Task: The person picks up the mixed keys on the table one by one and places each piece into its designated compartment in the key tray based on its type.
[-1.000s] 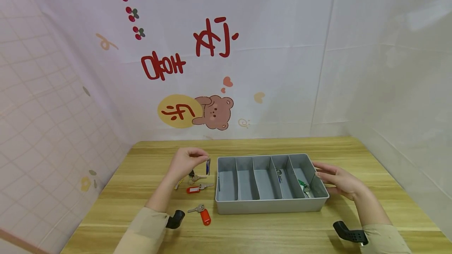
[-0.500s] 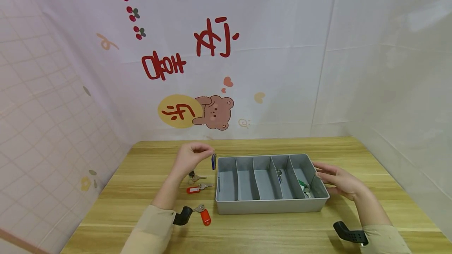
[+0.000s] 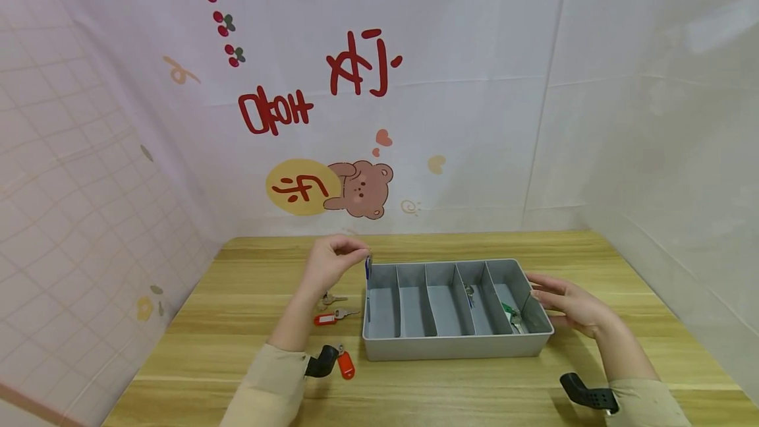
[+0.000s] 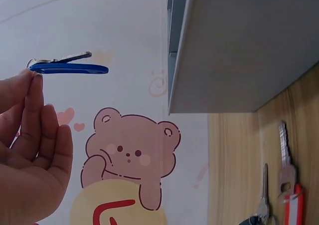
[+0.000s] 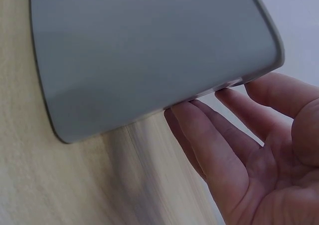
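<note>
Between thumb and fingertips my left hand [image 3: 332,267] pinches the ring of a key with a blue tag [image 4: 75,68]. Key and tag hang above the left end of a grey divided box [image 3: 450,348], overlapping its rim in the head view. My right hand [image 3: 569,305] touches the box's right end wall; in the right wrist view, its extended fingers [image 5: 209,140] rest along the wall's edge. A key with a green tag [image 3: 514,319] lies in the rightmost compartment. The compartment beside it holds another key [image 3: 470,292] with a bit of blue.
Left of the box lie a key with a red tag [image 3: 325,319] and a brass-coloured key [image 3: 334,298]. Nearer the front, another red tag [image 3: 346,365] is partly hidden by the black left wrist strap [image 3: 323,361]. A printed cloth [image 3: 474,117] hangs behind the wooden table [image 3: 450,394].
My left hand has moved right and slightly up with the blue-tagged key, from over the table to the box's left end. The right hand and box have stayed put.
</note>
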A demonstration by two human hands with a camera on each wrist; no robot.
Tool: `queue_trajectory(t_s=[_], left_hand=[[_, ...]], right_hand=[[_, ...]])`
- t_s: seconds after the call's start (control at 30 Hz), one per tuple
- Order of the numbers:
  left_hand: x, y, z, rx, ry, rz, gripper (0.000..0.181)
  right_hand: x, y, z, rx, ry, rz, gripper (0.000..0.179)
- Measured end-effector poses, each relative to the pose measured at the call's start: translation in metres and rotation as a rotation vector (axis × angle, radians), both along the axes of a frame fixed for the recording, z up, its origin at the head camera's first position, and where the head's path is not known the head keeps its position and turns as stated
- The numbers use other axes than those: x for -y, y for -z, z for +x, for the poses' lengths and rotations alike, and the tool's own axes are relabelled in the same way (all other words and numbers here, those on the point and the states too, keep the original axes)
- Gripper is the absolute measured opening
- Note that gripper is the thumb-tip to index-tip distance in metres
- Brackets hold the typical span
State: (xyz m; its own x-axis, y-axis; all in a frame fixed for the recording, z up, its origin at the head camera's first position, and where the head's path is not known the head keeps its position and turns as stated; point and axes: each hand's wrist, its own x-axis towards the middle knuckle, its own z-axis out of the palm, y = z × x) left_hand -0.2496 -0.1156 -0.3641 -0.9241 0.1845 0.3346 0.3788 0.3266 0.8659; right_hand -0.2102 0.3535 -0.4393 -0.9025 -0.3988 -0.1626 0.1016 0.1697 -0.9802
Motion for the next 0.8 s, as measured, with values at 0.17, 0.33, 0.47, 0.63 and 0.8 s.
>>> queue_trajectory(t_s=[0.17,0.33,0.47,0.63,0.8], left_hand=[[-0.008,0.006,-0.001,0.019,0.012,0.023,0.007],[-0.018,0.01,0.001,0.05,0.013,0.042,0.006],[-0.027,0.01,0.003,0.06,0.026,0.06,0.006],[-0.039,0.008,0.005,0.064,0.053,0.096,0.008],[-0.051,0.009,0.005,0.058,0.082,0.106,0.009]], right_hand=[[0.001,0.0,0.0,-0.004,0.006,0.013,0.062],[0.001,-0.001,0.001,-0.003,0.012,0.018,0.062],[0.001,-0.001,0.001,-0.001,0.01,0.01,0.062],[0.0,0.001,0.001,0.005,0.001,-0.011,0.058],[-0.001,0.002,0.001,0.013,-0.001,-0.027,0.057]])
